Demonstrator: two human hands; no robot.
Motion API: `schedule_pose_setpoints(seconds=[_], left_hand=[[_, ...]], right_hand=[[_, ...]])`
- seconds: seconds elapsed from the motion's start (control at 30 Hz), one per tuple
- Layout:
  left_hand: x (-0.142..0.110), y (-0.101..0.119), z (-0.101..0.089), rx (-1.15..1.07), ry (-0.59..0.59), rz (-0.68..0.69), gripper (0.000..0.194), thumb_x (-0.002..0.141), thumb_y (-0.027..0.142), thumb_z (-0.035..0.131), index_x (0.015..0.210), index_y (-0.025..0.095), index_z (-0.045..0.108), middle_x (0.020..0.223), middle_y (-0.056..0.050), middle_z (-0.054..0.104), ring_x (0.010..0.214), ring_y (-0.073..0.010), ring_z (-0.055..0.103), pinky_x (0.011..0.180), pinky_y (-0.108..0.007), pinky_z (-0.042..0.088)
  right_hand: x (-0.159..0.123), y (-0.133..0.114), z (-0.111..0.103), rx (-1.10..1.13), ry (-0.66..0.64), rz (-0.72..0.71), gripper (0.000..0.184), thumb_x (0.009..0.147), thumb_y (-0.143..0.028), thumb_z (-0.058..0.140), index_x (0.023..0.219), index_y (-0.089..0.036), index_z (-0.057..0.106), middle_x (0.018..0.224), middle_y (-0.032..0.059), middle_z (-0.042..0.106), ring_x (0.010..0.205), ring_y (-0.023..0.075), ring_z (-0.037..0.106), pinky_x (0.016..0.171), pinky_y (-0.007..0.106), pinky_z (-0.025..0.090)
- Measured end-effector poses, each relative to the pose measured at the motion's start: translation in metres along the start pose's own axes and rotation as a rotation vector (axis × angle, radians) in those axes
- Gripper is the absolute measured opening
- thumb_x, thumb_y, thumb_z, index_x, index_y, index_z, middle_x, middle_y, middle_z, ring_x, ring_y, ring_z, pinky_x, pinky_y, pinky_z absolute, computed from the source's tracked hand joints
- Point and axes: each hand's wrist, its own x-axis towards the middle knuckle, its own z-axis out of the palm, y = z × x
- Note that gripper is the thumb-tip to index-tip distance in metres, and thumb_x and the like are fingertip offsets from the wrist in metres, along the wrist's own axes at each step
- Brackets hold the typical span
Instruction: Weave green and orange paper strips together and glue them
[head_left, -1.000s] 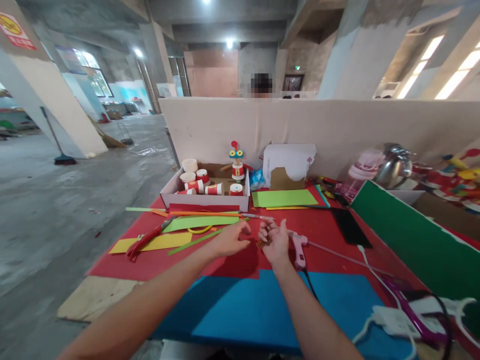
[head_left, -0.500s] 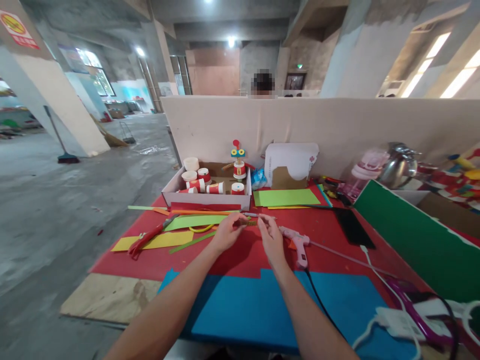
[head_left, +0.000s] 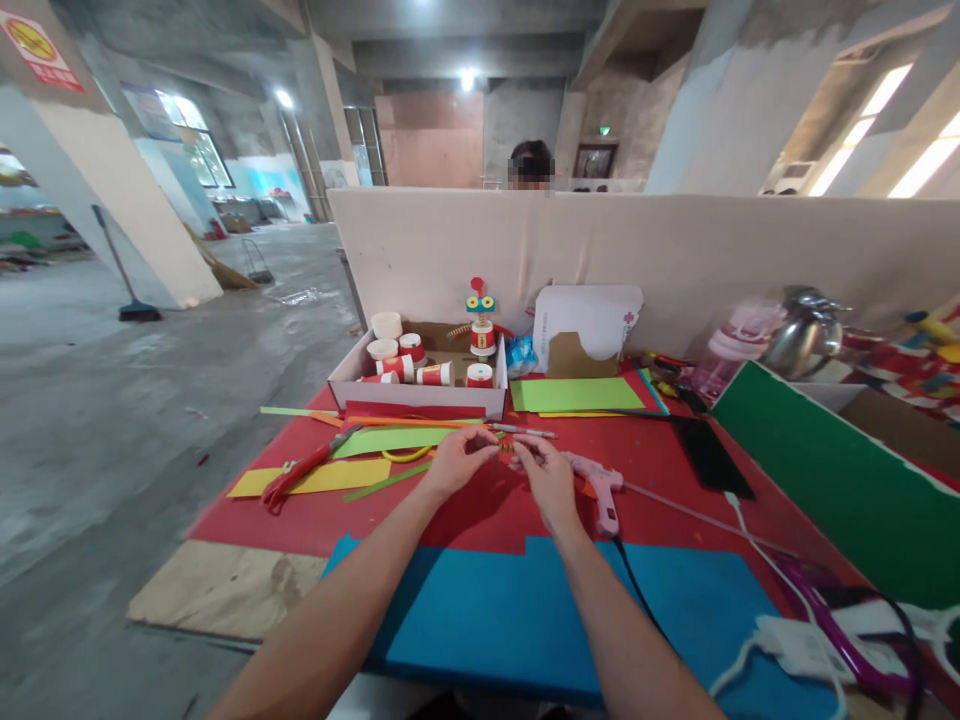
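A small spring point(head_left: 506, 447) spans the gap between two pinching hands.
The left hand point(head_left: 459, 463) has thumb and fingers closed on one end of the spring; the right hand point(head_left: 547, 478) pinches the other end; the spring lies roughly level between the fingertips; a light, even pull in one line would probably suit it best, as a hard squeeze could crush the coils; the pink glue gun point(head_left: 602, 490) lies just beside the right hand, on its outer side, so small inward finger movements seem safer than a swing outward; the pen point(head_left: 529, 431) lies just beyond the fingertips; the narrow green strip point(head_left: 382, 484) lies near the left hand, outward of it.
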Motion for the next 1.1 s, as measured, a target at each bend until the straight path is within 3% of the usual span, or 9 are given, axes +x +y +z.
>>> schedule_pose_setpoints(seconds=[0.13,0.2,0.33,0.43,0.57,0.77,0.9,1.0,1.1], left_hand=[[0.007,0.015,-0.002,0.218,0.134,0.079,0.013,0.081,0.029,0.056,0.082,0.016,0.059,0.074,-0.002,0.062,0.07,-0.014,0.055,0.067,-0.027,0.044],[0.019,0.024,0.003,0.436,0.095,0.199,0.008,0.082,0.024,0.055,0.081,0.017,0.058,0.083,-0.003,0.064,0.079,-0.0158,0.056,0.075,-0.029,0.043],[0.054,0.032,0.025,0.993,-0.165,0.48,0.012,0.086,0.021,0.049,0.085,0.015,0.06,0.087,-0.01,0.065,0.097,-0.0238,0.051,0.087,-0.039,0.037],[0.076,0.03,0.036,1.163,-0.271,0.626,0.021,0.089,0.017,0.041,0.087,0.013,0.062,0.086,-0.013,0.064,0.098,-0.0252,0.049,0.09,-0.042,0.033],[0.078,0.028,0.02,1.166,-0.222,0.601,0.022,0.089,0.017,0.041,0.086,0.014,0.063,0.087,-0.013,0.063,0.099,-0.0256,0.048,0.09,-0.043,0.031],[0.038,0.025,-0.042,1.083,0.042,0.388,0.03,0.091,0.027,0.039,0.086,0.016,0.066,0.083,-0.011,0.065,0.089,-0.0235,0.053,0.085,-0.038,0.037],[0.017,0.011,-0.067,1.093,0.066,0.315,0.037,0.087,0.01,0.035,0.11,0.018,0.063,0.111,-0.011,0.064,0.101,-0.0224,0.054,0.087,-0.036,0.038],[0.012,0.001,-0.074,1.152,-0.001,0.236,0.029,0.085,0.015,0.041,0.093,0.017,0.068,0.094,-0.01,0.068,0.095,-0.0238,0.056,0.085,-0.036,0.04],[0.014,-0.004,-0.073,1.172,-0.033,0.19,0.024,0.083,0.016,0.044,0.081,0.016,0.068,0.084,-0.009,0.068,0.09,-0.0234,0.056,0.081,-0.034,0.041]], right_hand=[[-0.004,-0.003,-0.003,-0.044,0.3,-0.104,0.031,0.084,-0.045,0.047,0.093,-0.021,0.064,0.064,0.0009,0.063,0.056,0.0168,0.055,0.056,0.028,0.043],[-0.008,-0.004,0.001,-0.117,0.285,-0.168,0.028,0.084,-0.044,0.048,0.083,-0.021,0.063,0.065,0.0015,0.062,0.06,0.0169,0.053,0.058,0.028,0.041],[-0.013,-0.002,0.007,-0.239,0.156,-0.18,0.026,0.082,-0.042,0.049,0.067,-0.022,0.055,0.058,-0.0006,0.055,0.056,0.0155,0.047,0.056,0.027,0.037],[-0.014,-0.001,0.007,-0.231,0.15,-0.168,0.021,0.082,-0.04,0.049,0.072,-0.023,0.055,0.058,-0.0018,0.053,0.055,0.015,0.047,0.056,0.027,0.036],[-0.013,-0.001,0.008,-0.204,0.084,-0.153,0.022,0.082,-0.041,0.049,0.069,-0.023,0.053,0.055,-0.0027,0.051,0.052,0.0137,0.046,0.052,0.025,0.035],[-0.019,0.004,0.023,-0.163,-0.243,-0.103,0.021,0.076,-0.042,0.057,0.065,-0.023,0.058,0.052,-0.0034,0.053,0.05,0.0134,0.049,0.05,0.024,0.036],[-0.023,0.004,0.024,-0.209,-0.433,-0.111,0.032,0.081,-0.043,0.052,0.059,-0.022,0.061,0.048,-0.003,0.053,0.046,0.0121,0.048,0.048,0.023,0.036],[-0.024,0.003,0.022,-0.201,-0.498,-0.12,0.031,0.083,-0.043,0.052,0.063,-0.022,0.065,0.05,-0.0032,0.057,0.047,0.0122,0.051,0.05,0.023,0.039],[-0.023,0.0,0.021,-0.244,-0.487,-0.177,0.037,0.081,-0.045,0.056,0.052,-0.022,0.061,0.048,-0.0024,0.056,0.048,0.013,0.052,0.051,0.025,0.041]])
